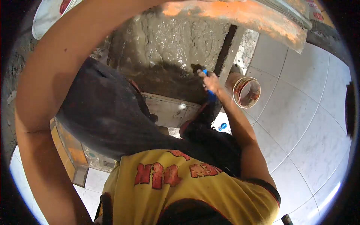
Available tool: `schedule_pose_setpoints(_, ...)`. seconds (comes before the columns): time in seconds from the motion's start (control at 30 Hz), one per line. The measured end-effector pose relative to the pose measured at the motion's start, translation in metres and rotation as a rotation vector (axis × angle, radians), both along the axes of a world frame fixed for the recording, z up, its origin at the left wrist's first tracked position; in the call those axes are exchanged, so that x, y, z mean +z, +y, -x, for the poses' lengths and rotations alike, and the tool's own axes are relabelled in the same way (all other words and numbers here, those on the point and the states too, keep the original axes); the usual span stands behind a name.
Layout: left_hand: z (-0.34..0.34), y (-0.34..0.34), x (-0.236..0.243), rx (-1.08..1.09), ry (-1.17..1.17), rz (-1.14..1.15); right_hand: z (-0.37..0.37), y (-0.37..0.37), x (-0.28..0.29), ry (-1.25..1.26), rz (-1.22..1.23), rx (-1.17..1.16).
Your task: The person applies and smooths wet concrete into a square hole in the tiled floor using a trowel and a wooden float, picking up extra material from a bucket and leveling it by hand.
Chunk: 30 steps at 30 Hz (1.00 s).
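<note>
My right hand (210, 83) is closed around the blue handle of a tool (212, 96), low over a bed of wet grey mortar (165, 41). The tool's working end cannot be made out against the mortar. My left arm (41, 86) curves up along the left side to the top edge, where only a sliver of my left hand (225, 0) shows. It is by the upper edge of a long, orange-stained board (240, 13) at the mortar's far side. Its grip is hidden.
A dirty clear plastic tub (247, 92) lies tipped right of the mortar on white floor tiles (300, 97). My knee (101, 105) is close to the mortar's near left. A pale bucket (47, 18) stands far left. Small blue caps (223, 126) lie near my right foot.
</note>
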<state>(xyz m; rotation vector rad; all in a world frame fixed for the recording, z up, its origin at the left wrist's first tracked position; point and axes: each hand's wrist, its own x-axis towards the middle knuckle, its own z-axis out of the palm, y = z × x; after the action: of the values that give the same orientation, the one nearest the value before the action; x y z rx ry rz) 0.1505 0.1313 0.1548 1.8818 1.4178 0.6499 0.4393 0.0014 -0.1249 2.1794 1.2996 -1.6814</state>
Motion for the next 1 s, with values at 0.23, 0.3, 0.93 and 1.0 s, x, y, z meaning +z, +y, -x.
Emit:
schedule_pose_setpoints(0.23,-0.001,0.01,0.01,0.02,-0.057,0.22,-0.03,0.064,-0.053,-0.311,-0.581,0.431)
schedule_pose_setpoints(0.3,0.006,0.013,0.004,-0.022,-0.044,0.151,-0.007,0.043,-0.008,-0.027,-0.293,0.118)
schedule_pose_setpoints(0.93,0.013,0.006,0.006,-0.103,-0.047,0.082,0.026,0.009,0.022,-0.159,-0.341,0.679)
schedule_pose_setpoints(1.0,0.001,0.011,0.008,-0.114,-0.085,0.079,-0.017,0.017,-0.067,-0.182,-0.443,0.724)
